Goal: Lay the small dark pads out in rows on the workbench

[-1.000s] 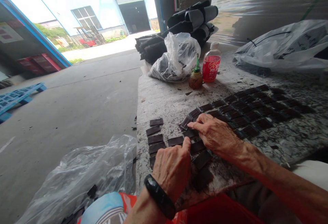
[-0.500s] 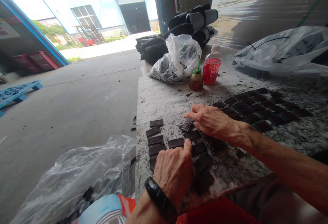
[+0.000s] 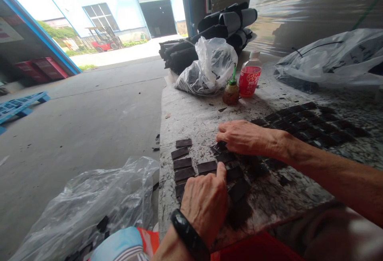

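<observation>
My left hand (image 3: 205, 203), with a black wristband (image 3: 189, 233), rests low on the worktable (image 3: 170, 113). Its index finger points forward, touching the edge of a flat black strip (image 3: 207, 167). The other fingers curl under, and whatever they hold is hidden. Farther forward, my right hand (image 3: 239, 136) is closed, with its fingertips bent down on a small black rectangular piece (image 3: 220, 146), mostly covered by the fingers. More black strips (image 3: 183, 163) lie in a loose column to the left. Between the hands are further dark pieces (image 3: 226, 157).
Many black pieces (image 3: 308, 123) lie in rows at right. Behind them stand a small bottle with a green nozzle (image 3: 231, 93), a red-labelled drink bottle (image 3: 250, 75), a filled plastic bag (image 3: 206, 69) and black rolls (image 3: 227, 26). Clear plastic sheeting (image 3: 119, 189) lies left of the table.
The black piece at my right fingertips has turned from a pale, shiny tilt to dark and more covered. My right fingers have curled down over it. My left hand stays nearly in place.
</observation>
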Demonstrator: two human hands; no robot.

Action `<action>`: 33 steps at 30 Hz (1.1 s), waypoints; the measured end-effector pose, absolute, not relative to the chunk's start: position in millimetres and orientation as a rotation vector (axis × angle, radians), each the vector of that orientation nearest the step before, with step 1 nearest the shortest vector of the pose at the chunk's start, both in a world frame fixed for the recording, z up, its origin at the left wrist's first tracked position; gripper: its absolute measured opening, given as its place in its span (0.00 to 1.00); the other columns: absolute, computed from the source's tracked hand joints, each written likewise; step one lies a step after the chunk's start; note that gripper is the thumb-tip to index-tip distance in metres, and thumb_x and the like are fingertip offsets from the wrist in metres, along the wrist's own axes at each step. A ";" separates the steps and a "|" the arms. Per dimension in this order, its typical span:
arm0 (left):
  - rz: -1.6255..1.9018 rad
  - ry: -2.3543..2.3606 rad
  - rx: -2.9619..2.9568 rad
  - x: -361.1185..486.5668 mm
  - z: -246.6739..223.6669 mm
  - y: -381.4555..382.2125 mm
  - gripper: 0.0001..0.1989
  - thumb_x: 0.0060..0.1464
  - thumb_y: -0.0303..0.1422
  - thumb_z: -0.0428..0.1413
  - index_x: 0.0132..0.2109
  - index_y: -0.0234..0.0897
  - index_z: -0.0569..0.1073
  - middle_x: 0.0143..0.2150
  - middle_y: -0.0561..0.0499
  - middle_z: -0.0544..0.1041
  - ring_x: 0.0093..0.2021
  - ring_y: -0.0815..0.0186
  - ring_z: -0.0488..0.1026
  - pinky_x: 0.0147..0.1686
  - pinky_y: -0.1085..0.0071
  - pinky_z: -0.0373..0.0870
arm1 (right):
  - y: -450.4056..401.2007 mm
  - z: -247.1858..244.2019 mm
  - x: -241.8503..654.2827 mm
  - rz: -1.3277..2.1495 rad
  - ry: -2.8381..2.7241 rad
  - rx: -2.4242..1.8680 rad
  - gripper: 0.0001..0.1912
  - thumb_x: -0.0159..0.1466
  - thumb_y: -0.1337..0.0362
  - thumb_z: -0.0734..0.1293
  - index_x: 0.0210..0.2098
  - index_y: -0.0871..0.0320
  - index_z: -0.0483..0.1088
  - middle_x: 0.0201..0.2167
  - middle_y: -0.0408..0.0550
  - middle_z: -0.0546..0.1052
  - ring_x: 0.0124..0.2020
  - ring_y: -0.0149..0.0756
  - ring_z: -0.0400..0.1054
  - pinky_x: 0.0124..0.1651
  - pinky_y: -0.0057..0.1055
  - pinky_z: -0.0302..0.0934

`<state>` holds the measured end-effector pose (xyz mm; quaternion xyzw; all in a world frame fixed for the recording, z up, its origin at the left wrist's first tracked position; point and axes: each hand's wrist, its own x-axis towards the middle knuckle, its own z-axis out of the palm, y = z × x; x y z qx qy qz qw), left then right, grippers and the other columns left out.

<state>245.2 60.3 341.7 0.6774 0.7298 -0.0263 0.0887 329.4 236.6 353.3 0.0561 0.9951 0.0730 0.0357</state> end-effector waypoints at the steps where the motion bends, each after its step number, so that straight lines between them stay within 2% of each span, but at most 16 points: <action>1: -0.080 2.173 2.012 245.4 341.5 60.2 0.26 0.53 0.24 0.45 0.60 0.32 0.57 0.30 0.48 0.76 0.30 0.57 0.75 0.23 0.67 0.61 | 237.9 353.1 330.6 0.221 3.064 0.144 0.04 0.64 0.66 0.64 0.36 0.61 0.68 0.34 0.44 0.71 0.36 0.34 0.67 0.39 0.37 0.64; 6: -0.081 2.161 1.998 246.5 339.9 58.4 0.28 0.51 0.24 0.45 0.61 0.30 0.56 0.31 0.47 0.77 0.30 0.59 0.75 0.24 0.67 0.61 | 246.1 350.9 331.7 0.183 3.113 0.073 0.06 0.63 0.66 0.65 0.40 0.61 0.68 0.36 0.44 0.70 0.39 0.36 0.67 0.42 0.39 0.63; 12: -0.086 2.148 1.973 244.9 338.7 59.9 0.29 0.52 0.24 0.44 0.62 0.31 0.55 0.31 0.48 0.76 0.30 0.57 0.75 0.26 0.65 0.64 | 251.8 350.6 322.8 0.148 3.202 0.271 0.08 0.64 0.66 0.64 0.43 0.61 0.68 0.38 0.46 0.71 0.38 0.36 0.67 0.40 0.38 0.64; 16: -0.072 2.122 1.977 243.6 339.7 61.0 0.27 0.53 0.25 0.44 0.62 0.34 0.57 0.31 0.50 0.76 0.30 0.57 0.75 0.25 0.64 0.63 | 244.2 352.4 332.2 0.102 3.249 0.381 0.10 0.65 0.70 0.61 0.45 0.60 0.68 0.38 0.46 0.70 0.36 0.34 0.66 0.39 0.33 0.62; 19: -0.061 2.144 1.978 241.6 342.1 61.5 0.27 0.54 0.26 0.44 0.62 0.35 0.57 0.30 0.51 0.76 0.30 0.57 0.75 0.24 0.64 0.62 | 230.3 348.9 347.7 0.106 3.269 0.436 0.15 0.63 0.75 0.59 0.48 0.58 0.68 0.36 0.47 0.69 0.37 0.34 0.65 0.40 0.30 0.60; 25: -0.068 2.286 1.975 231.2 347.6 74.3 0.27 0.55 0.25 0.43 0.62 0.34 0.54 0.28 0.49 0.76 0.28 0.58 0.75 0.22 0.67 0.59 | 198.2 329.9 364.1 0.228 3.295 0.453 0.22 0.59 0.76 0.62 0.52 0.59 0.67 0.36 0.52 0.70 0.38 0.42 0.63 0.41 0.37 0.57; 33: -0.168 2.310 1.986 229.2 347.3 86.0 0.26 0.55 0.24 0.43 0.61 0.39 0.58 0.28 0.52 0.76 0.27 0.55 0.75 0.21 0.65 0.61 | 193.3 321.6 357.5 0.259 3.291 0.512 0.20 0.61 0.73 0.63 0.52 0.58 0.67 0.38 0.52 0.70 0.39 0.44 0.63 0.43 0.38 0.54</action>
